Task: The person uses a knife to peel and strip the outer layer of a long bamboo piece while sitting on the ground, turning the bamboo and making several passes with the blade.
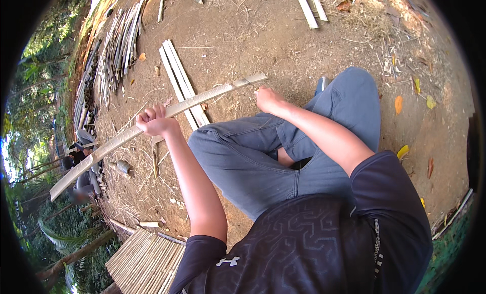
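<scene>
A long, pale split-bamboo strip (205,97) slants across in front of me, its near-left end low and its right end by my right hand. My left hand (158,123) is closed around it near the middle. At the right end, my right hand (270,100) is closed on a small knife (248,82). Its thin dark blade lies against the strip; the handle is mostly hidden in my fingers. Beneath the held strip, more split bamboo strips (174,66) lie side by side on the ground, just beyond my crossed legs.
Bamboo poles (121,41) are piled at the far left. Another person (83,165) is at the left edge. A metal can (124,167) and shavings lie on the dirt. A slatted bamboo panel (144,261) is at lower left, two pale strips (306,9) at the top.
</scene>
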`<state>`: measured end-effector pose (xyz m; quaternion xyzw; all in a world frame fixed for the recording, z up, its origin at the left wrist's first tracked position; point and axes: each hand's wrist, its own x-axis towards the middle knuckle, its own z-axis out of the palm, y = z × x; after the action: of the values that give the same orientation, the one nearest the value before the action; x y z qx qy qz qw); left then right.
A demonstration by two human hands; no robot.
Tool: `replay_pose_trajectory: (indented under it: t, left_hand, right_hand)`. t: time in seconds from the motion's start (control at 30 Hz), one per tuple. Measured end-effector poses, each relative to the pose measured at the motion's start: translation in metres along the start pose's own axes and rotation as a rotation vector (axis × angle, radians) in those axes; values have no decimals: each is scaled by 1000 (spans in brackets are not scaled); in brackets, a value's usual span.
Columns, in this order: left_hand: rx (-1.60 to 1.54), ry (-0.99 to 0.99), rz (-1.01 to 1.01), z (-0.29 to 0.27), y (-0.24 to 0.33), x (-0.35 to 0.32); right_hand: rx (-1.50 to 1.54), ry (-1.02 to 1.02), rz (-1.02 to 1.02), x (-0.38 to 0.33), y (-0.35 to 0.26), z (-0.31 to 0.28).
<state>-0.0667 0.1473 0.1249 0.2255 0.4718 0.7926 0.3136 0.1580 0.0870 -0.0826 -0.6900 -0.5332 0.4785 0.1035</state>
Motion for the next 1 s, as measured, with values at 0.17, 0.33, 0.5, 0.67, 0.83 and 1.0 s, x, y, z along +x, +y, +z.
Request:
replay_pose_trajectory:
  t: [0.17,0.33,0.5,0.67,0.83,1.0]
  left_hand:
    - [48,30,12,11,-2,6]
    - [75,-34,49,16,-5,1]
    - [58,5,79,9,-1,8]
    - [-3,-42,23,15,-6,9]
    - [49,90,11,14,-6,7]
    - [80,30,34,10,-4,-3]
  right_hand:
    - [-23,-85,78,26,18,-18]
    - [-20,-26,44,30,29,-22]
    - [28,-162,27,-8,-14,-24]
    - [21,-70,0,18,2,-9]
    - [-56,-8,42,27,29,-21]
    - [-73,-15,50,34,34,-15]
